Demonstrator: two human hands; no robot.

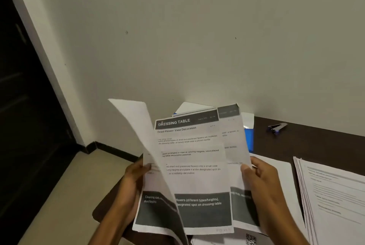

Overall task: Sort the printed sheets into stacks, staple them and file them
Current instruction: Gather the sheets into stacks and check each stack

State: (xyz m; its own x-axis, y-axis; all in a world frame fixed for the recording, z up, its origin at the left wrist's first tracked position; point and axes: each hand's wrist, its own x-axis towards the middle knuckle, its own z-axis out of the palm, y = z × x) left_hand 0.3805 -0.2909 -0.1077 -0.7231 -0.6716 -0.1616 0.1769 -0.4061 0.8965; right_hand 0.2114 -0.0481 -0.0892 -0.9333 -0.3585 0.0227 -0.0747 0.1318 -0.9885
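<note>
The sheets (189, 165), thin white paper with dark bands, fan upright between both hands: the left hand (136, 175) pinches them at 9 o'clock, the right hand (258, 175) at 3. At 2 o'clock a blurred stapler (277, 127) lies on the dark surface (308, 142); a stack (335, 195) is cut off at 4.

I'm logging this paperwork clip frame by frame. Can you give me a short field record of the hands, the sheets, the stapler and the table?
left hand: grips the left edge of the held sheets
right hand: grips their right edge
top readable sheet: headed DRESSING TABLE
loose sheet: curling away at the left
stapler: lying untouched on the dark table, by the wall
paper stack: on the table, at the right
blue folder: behind the held sheets
</note>
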